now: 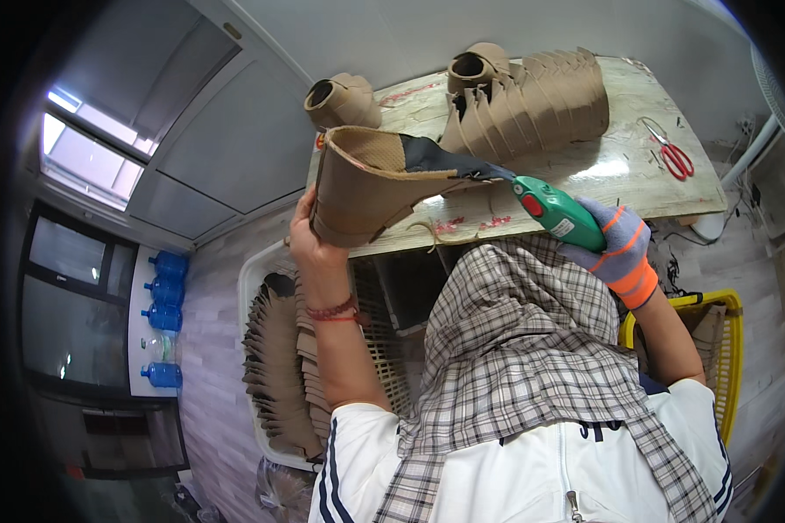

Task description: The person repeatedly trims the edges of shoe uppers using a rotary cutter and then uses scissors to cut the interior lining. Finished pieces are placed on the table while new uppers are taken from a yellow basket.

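Note:
A tan shoe upper [358, 205] with a dark lining hangs above the near left part of the worktable [619, 179]. My bare left hand [319, 244] grips it from below at its left end, fingers partly behind it. In a grey and orange glove, my right hand [621, 251] is wrapped round a green handheld electric cutter [560, 213] with a red button. The cutter's dark tip meets the right end of the upper's edge; whether it is cutting cannot be told. Behind them lies a nested row of similar uppers [536, 109], and another upper [347, 100] sits at the table's far left.
Red-handled scissors [674, 159] lie on the table's right side, among small scraps. A white basket [251, 270] with stacked uppers stands at my left, a yellow basket [734, 349] at my right. Several blue water bottles [164, 315] line the left wall. A fan [769, 83] stands far right.

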Motion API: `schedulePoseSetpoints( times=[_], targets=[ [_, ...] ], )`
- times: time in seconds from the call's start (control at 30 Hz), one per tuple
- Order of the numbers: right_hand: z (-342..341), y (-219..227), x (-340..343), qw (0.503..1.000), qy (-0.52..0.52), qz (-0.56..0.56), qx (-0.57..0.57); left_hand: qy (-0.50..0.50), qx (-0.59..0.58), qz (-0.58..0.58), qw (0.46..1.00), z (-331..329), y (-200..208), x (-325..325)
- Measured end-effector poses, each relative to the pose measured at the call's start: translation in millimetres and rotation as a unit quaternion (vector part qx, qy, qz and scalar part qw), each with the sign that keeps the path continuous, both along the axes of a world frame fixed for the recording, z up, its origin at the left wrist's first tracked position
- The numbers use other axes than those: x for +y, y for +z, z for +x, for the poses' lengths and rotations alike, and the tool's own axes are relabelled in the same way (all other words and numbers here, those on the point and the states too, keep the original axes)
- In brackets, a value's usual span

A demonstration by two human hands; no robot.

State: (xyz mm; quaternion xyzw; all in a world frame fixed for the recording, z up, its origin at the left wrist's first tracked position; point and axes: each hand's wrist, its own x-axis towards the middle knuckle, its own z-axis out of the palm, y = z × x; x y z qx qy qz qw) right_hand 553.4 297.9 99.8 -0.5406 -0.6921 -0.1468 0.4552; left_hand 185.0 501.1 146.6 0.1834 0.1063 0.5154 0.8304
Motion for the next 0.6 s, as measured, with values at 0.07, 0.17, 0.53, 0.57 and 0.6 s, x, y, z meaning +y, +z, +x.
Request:
schedulePoseSetpoints(
  times=[0.07,0.17,0.53,0.57,0.6],
  targets=[
    [5,-2,-4,1.000,-0.009,0.013,-0.021,-0.051,-0.049,-0.015,0.997,17,-6,-15],
    [11,-8,-11,0.999,-0.015,0.009,-0.034,-0.038,-0.063,-0.027,0.997,21,-20,-19],
    [7,-7,-9,0.999,-0.006,0.015,-0.041,-0.040,-0.035,-0.042,0.998,35,-33,-20],
    [7,-6,-9,0.999,-0.004,0.015,-0.041,-0.035,-0.031,-0.041,0.998,35,-34,-21],
    [6,-6,-10,0.999,-0.003,0.015,-0.040,-0.046,-0.035,-0.055,0.997,36,-35,-19]
  ],
)
